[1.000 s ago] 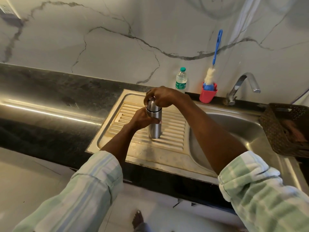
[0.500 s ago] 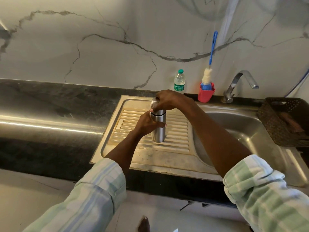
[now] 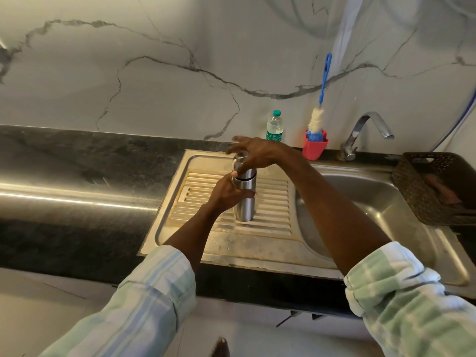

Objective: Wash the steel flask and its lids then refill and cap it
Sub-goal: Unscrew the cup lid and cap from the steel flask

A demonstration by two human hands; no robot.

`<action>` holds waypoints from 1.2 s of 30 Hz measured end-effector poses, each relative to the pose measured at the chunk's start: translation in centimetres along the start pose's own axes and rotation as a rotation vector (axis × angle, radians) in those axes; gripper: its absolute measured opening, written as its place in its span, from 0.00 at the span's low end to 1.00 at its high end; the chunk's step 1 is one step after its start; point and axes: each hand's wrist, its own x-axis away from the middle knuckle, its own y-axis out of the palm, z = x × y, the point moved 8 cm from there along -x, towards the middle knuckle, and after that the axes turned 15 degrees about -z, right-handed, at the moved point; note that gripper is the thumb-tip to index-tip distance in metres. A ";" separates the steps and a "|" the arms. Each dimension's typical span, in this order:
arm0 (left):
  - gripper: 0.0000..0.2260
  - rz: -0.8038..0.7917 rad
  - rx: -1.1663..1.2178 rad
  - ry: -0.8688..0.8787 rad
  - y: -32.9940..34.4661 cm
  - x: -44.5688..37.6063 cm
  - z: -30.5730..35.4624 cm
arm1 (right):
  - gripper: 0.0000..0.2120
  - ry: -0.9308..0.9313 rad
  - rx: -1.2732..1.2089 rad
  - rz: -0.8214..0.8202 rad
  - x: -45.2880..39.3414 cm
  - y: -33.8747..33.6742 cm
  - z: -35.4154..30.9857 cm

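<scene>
The steel flask (image 3: 244,202) stands upright on the ribbed draining board (image 3: 273,202) of the sink. My left hand (image 3: 228,193) grips its body from the left, thumb across the front. My right hand (image 3: 257,153) sits over the flask's lid (image 3: 240,161), thumb and a finger on the lid's side while the other fingers spread out above it. The lid's steel top shows between the fingers.
A small plastic water bottle (image 3: 275,126) and a red holder (image 3: 314,148) with a blue-handled bottle brush (image 3: 320,99) stand at the wall. The tap (image 3: 365,130) overhangs the sink basin (image 3: 360,202). A dark woven basket (image 3: 438,186) sits at the right.
My right hand has gone from a closed grip over the lid to spread fingers on it. The flask and my left hand stay in place; the camera tilted slightly.
</scene>
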 end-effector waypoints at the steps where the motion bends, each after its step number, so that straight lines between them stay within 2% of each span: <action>1: 0.33 0.002 0.013 0.005 0.0 0.0 0.0 | 0.33 0.082 0.052 0.048 -0.1 -0.2 0.6; 3: 0.34 -0.004 0.020 -0.001 0.1 -0.1 -0.3 | 0.37 0.222 0.096 0.118 0.0 -0.3 1.6; 5: 0.34 -0.004 0.021 -0.014 0.1 -0.2 -0.5 | 0.32 0.252 0.048 0.142 -0.1 0.0 2.0; 8: 0.32 -0.006 -0.005 -0.024 0.1 -0.3 -0.5 | 0.27 0.193 -0.018 0.115 0.0 0.0 1.4; 12: 0.31 -0.012 -0.005 -0.045 0.4 -0.4 -1.0 | 0.30 0.066 -0.032 -0.002 0.4 0.4 0.5; 16: 0.33 -0.007 0.007 -0.013 0.3 -0.3 -0.6 | 0.22 -0.004 0.043 0.022 0.5 0.3 -0.4; 18: 0.34 -0.010 0.000 0.018 0.2 -0.2 -0.1 | 0.19 -0.025 -0.010 -0.001 0.4 0.4 -0.7; 20: 0.34 0.001 0.019 0.015 0.1 -0.2 -0.3 | 0.24 -0.014 0.001 0.047 0.5 0.0 -0.8; 22: 0.35 0.000 0.031 0.009 0.1 -0.2 -0.5 | 0.36 0.101 0.056 0.135 0.7 -0.4 0.1; 24: 0.36 -0.013 0.025 0.001 0.2 -0.3 -0.6 | 0.41 0.217 0.059 0.174 0.6 -0.3 1.0; 26: 0.36 -0.010 0.034 -0.004 0.3 -0.4 -0.6 | 0.38 0.257 0.059 0.163 0.2 0.2 1.6; 30: 0.32 -0.004 0.001 -0.012 0.3 -0.4 -0.6 | 0.30 0.126 0.009 0.141 0.1 0.4 0.5; 36: 0.29 -0.011 0.007 0.004 0.4 -0.4 -0.5 | 0.22 0.031 0.103 0.062 0.4 0.5 -0.4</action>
